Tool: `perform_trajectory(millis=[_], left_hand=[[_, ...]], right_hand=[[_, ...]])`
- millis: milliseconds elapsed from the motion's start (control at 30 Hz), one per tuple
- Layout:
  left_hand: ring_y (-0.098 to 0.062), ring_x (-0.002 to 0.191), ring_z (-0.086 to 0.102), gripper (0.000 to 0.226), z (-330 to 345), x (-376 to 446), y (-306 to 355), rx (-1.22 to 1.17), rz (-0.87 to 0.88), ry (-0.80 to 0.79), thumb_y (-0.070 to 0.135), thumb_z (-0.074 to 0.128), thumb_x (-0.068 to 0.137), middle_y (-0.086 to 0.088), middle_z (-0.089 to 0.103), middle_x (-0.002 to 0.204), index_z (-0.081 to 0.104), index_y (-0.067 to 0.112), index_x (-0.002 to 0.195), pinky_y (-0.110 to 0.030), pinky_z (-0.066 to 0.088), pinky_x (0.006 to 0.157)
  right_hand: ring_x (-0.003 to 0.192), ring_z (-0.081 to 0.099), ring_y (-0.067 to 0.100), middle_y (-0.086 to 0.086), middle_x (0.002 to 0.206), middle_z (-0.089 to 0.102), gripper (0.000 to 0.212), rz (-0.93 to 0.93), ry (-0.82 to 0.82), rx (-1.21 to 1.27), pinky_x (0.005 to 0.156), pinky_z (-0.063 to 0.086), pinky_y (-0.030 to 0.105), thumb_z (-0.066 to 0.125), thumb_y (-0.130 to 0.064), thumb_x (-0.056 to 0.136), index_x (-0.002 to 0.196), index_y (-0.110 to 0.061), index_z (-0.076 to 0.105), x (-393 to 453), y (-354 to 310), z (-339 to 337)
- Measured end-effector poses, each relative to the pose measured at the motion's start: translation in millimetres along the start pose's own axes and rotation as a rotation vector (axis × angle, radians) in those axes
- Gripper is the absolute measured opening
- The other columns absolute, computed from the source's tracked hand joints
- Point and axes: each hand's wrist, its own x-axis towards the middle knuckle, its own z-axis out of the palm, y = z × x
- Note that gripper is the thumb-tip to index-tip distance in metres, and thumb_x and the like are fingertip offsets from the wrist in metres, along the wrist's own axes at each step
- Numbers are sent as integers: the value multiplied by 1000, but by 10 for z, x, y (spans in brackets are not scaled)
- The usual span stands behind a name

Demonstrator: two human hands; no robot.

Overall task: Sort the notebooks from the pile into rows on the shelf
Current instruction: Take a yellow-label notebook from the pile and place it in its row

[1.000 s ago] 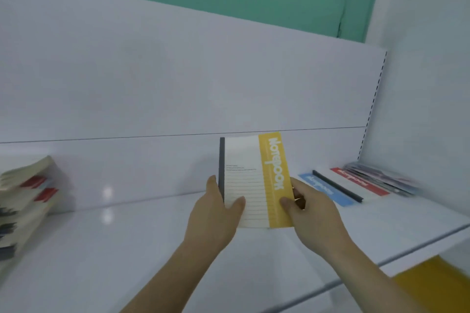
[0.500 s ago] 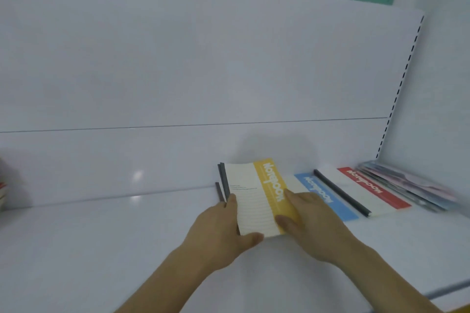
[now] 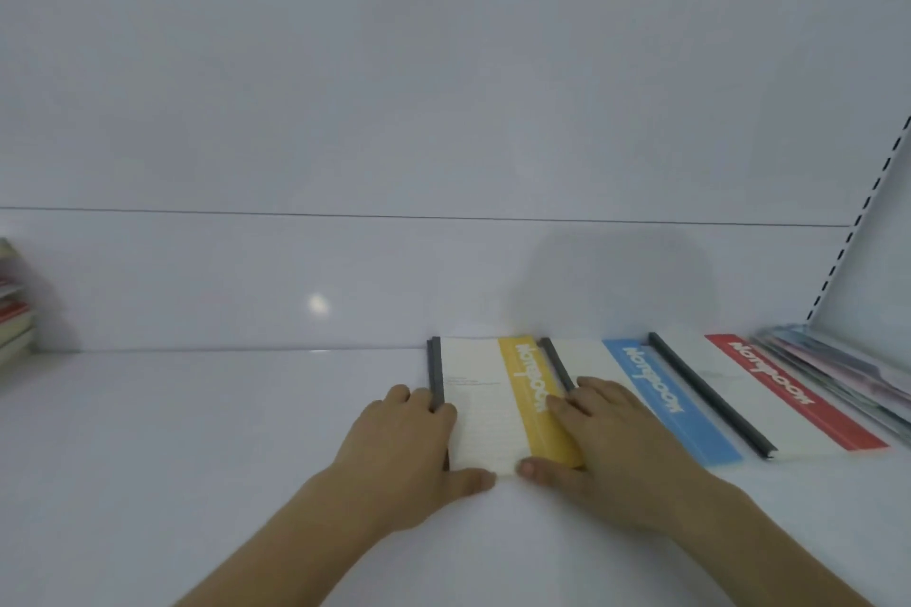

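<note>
The left hand curls its fingers over the dark spine edge of the yellow-banded notebook, thumb against the near edge. The right hand lies across the notebook's other side, fingers fairly straight and slightly spread, pressing on the yellow band, thumb also at the near edge. The notebook lies flat on the white shelf between the two hands, its far end close to the back wall.

Just beyond the right hand's fingers lies the blue-banded notebook, its edge apparently tucked under the yellow one; a sideways shove could skew it and the red-banded notebook beyond. Lifting the hands unevenly could twist the yellow one out of line.

It is slim, with a white lined cover, grey spine strip and white lettering. The pile sits far off past the left hand.
</note>
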Motion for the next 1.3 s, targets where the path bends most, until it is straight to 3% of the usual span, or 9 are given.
perform_trajectory(millis=[133,300,433,633,800,967,1167,1300], left_hand=[[-17,103,46,59,-10,-10,22,-105,-59,-36,76,49,84,5,52,107,54,24,112,-30,42,88],[-13,107,52,57,-7,-28,0,-239,-90,-77,67,56,85,5,56,115,57,22,119,-33,47,94],[-13,104,56,58,-9,-35,10,-242,-133,-71,68,58,83,6,58,114,60,21,116,-35,48,93],[-14,102,56,52,-54,-65,54,-112,-171,-90,70,54,85,7,61,108,59,24,109,-36,49,89],[-15,112,54,64,-81,-149,90,-171,-172,-84,72,51,86,8,56,122,50,27,132,-36,48,93],[-16,128,46,65,-90,-315,116,-189,-262,134,66,39,95,7,48,141,38,27,147,-32,41,103],[-22,133,47,54,-50,-720,-62,-92,-354,376,53,43,99,0,53,143,51,18,140,-36,37,111],[-24,137,46,63,-128,-1126,-335,-52,-383,423,59,36,97,-3,54,144,52,15,140,-38,35,113]], right_hand=[[132,31,21,-2,133,45,121,-122,-13,-1,114,25,35,3,-99,56,142,-23,42,111,175,30],[128,35,19,-3,127,46,101,-164,-4,57,112,27,33,27,-91,67,142,-25,43,171,297,81],[125,35,18,-7,122,46,94,-175,14,50,111,26,30,25,-90,67,139,-33,45,184,302,80],[122,36,17,-8,120,47,95,-164,40,60,109,28,30,17,-89,69,138,-31,48,116,288,98],[131,31,17,-8,131,43,92,-164,56,41,113,24,31,17,-88,72,140,-32,43,71,266,53],[144,18,18,-4,151,33,93,-155,183,83,119,16,32,5,-80,76,147,-29,37,18,76,-32],[150,5,20,1,161,19,92,-204,234,139,121,8,35,-1,-77,80,152,-26,28,-13,-475,-94],[150,-3,19,-1,163,10,94,-247,221,144,120,2,33,-8,-76,78,155,-27,16,-83,-1003,-195]])
